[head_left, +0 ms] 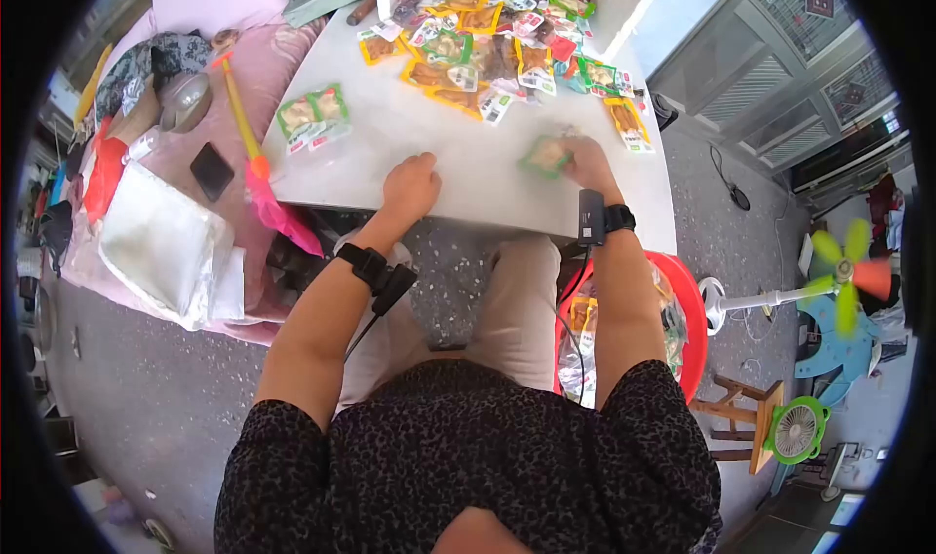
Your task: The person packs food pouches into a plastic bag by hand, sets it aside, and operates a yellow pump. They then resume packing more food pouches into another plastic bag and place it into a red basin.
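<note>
My right hand [591, 166] is closed on the edge of a green snack packet [546, 157], which is smeared by motion just above the white table [478, 178]. My left hand [411, 185] rests near the table's front edge, its fingers curled into a loose fist with nothing showing in them. Beyond it on the left lie green-edged snack packets [314, 115], side by side. A large heap of yellow, green and red snack packets [478, 52] covers the far part of the table. One yellow packet [627, 123] lies apart at the right edge.
A red basin [690, 310] with more packets stands below the table on my right. On the left, a pink-covered bed [268, 76] holds a phone [212, 172], a white bag [161, 237] and a yellow-and-pink stick [255, 159]. A fan and wooden stool [765, 427] stand right.
</note>
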The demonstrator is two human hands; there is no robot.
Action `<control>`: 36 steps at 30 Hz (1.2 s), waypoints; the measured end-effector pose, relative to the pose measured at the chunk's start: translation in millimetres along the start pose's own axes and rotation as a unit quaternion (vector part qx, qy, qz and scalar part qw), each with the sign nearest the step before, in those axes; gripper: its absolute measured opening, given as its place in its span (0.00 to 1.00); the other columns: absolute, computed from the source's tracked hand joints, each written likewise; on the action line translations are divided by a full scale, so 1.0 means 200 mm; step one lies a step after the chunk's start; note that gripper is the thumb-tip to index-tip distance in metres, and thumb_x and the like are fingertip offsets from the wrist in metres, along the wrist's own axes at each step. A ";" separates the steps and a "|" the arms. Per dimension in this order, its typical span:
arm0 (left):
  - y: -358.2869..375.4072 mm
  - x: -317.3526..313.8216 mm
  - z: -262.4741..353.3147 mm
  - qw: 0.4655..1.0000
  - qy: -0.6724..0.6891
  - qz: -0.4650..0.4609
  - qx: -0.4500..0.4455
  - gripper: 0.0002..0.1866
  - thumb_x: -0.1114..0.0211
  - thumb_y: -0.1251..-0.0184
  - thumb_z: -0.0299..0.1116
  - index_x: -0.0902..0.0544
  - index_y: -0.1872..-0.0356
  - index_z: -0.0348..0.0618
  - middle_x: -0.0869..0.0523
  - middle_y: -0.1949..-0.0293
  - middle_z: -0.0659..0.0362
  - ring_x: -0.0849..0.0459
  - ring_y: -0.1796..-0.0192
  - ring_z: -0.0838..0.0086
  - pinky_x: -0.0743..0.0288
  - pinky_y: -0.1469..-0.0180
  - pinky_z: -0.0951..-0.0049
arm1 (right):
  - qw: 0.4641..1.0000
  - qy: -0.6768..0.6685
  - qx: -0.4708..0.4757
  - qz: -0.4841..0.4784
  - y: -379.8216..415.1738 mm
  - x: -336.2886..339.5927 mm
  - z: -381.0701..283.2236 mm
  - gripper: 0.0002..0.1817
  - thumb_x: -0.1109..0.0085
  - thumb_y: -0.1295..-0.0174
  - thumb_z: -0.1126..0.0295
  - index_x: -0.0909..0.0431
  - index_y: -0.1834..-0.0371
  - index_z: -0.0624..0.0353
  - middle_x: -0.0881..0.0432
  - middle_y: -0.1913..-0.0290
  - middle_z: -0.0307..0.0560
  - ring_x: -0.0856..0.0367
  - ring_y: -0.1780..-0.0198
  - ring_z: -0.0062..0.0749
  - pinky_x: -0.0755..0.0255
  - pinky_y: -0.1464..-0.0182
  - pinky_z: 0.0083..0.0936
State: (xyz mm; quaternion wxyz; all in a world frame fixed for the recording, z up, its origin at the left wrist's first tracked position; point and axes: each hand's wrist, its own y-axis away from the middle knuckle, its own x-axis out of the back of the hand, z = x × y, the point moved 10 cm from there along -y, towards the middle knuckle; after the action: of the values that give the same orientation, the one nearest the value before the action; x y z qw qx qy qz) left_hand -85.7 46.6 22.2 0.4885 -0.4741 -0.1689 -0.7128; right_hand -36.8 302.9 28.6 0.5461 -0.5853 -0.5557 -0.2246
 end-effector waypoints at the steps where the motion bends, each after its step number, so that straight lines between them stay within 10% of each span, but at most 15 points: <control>1: -0.01 0.00 0.02 1.000 0.011 0.007 -0.005 0.08 0.49 0.52 0.31 0.28 0.71 0.41 0.23 0.71 0.50 0.25 0.66 0.57 0.32 0.65 0.62 | 0.999 -0.029 0.016 0.024 0.01 0.00 0.00 0.11 0.50 0.50 0.76 0.30 0.62 0.54 0.25 0.71 0.42 0.28 0.74 0.28 0.35 0.75 0.21; 3: 0.07 -0.02 0.03 0.999 0.031 -0.004 0.007 0.07 0.49 0.51 0.31 0.28 0.71 0.41 0.23 0.71 0.50 0.25 0.66 0.57 0.33 0.65 0.62 | 0.944 -0.288 -0.139 0.080 0.09 -0.01 0.09 0.10 0.51 0.49 0.78 0.30 0.63 0.56 0.27 0.76 0.40 0.30 0.77 0.24 0.37 0.79 0.17; 5: 0.04 0.00 0.02 0.999 0.037 -0.012 0.021 0.07 0.49 0.50 0.32 0.28 0.71 0.41 0.23 0.72 0.50 0.25 0.67 0.57 0.33 0.65 0.62 | 0.619 -0.652 -0.416 0.141 0.15 -0.20 0.07 0.05 0.51 0.49 0.78 0.29 0.69 0.58 0.28 0.79 0.40 0.31 0.79 0.23 0.37 0.81 0.16; 9: 0.02 -0.02 0.07 0.997 0.060 -0.028 0.037 0.08 0.53 0.48 0.32 0.29 0.71 0.40 0.23 0.71 0.50 0.25 0.65 0.56 0.33 0.63 0.61 | 0.714 -0.600 -0.306 0.193 0.13 -0.06 -0.18 0.03 0.50 0.48 0.76 0.29 0.69 0.58 0.26 0.76 0.40 0.30 0.79 0.22 0.34 0.80 0.17; 12: 0.01 -0.03 0.09 0.994 0.087 -0.041 0.056 0.09 0.54 0.46 0.33 0.29 0.71 0.39 0.23 0.71 0.49 0.26 0.65 0.55 0.34 0.63 0.60 | 0.608 -0.686 -0.339 0.212 0.17 -0.11 -0.36 0.05 0.51 0.47 0.76 0.29 0.66 0.58 0.23 0.71 0.41 0.27 0.76 0.21 0.29 0.76 0.17; 22: 0.03 -0.04 0.17 0.988 0.145 -0.002 0.043 0.09 0.53 0.46 0.33 0.29 0.73 0.38 0.24 0.74 0.46 0.26 0.68 0.53 0.34 0.67 0.59 | 0.658 -0.620 -0.353 0.242 0.22 -0.15 -0.47 0.06 0.50 0.48 0.76 0.28 0.66 0.57 0.24 0.70 0.38 0.26 0.71 0.20 0.29 0.73 0.17; 36: 0.06 0.05 0.31 0.996 0.054 0.061 -0.037 0.07 0.50 0.48 0.33 0.29 0.75 0.41 0.26 0.73 0.50 0.26 0.69 0.56 0.33 0.68 0.59 | 0.574 -0.703 -0.299 0.294 0.19 -0.28 -0.62 0.10 0.52 0.48 0.80 0.31 0.61 0.61 0.27 0.66 0.39 0.28 0.68 0.22 0.32 0.68 0.20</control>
State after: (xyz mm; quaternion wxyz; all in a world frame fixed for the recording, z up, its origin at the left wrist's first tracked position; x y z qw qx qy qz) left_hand -44.8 78.1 58.9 0.5216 -0.4621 -0.0865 -0.7119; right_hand 23.9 177.6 3.5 -0.1861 -0.8206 -0.4636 0.2776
